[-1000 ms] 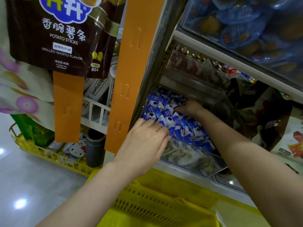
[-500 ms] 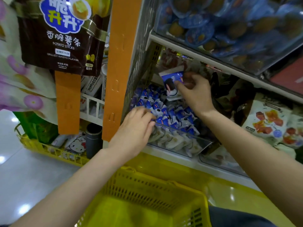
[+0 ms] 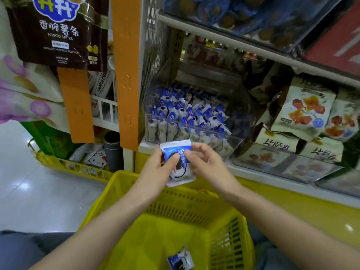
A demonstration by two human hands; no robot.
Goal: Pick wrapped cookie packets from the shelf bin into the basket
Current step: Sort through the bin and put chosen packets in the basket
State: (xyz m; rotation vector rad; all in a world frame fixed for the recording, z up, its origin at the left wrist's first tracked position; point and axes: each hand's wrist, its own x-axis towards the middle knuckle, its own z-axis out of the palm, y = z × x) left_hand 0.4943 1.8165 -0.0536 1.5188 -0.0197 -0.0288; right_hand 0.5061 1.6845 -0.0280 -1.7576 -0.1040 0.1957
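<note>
Now the left hand and right hand both pinch one cookie packet, long axis upright, above the far rim of the basket; the drop should go down, slightly nearer.

Cookie packet: face partly covered by the thumbs of the left hand and right hand; print illegible. Second packet and basket: cut off by the bottom edge. Shelf bin: lower packets blurred behind its clear front. Top-shelf goods: blurred.

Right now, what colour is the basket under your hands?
The basket is yellow, seen best in the head view.
</note>
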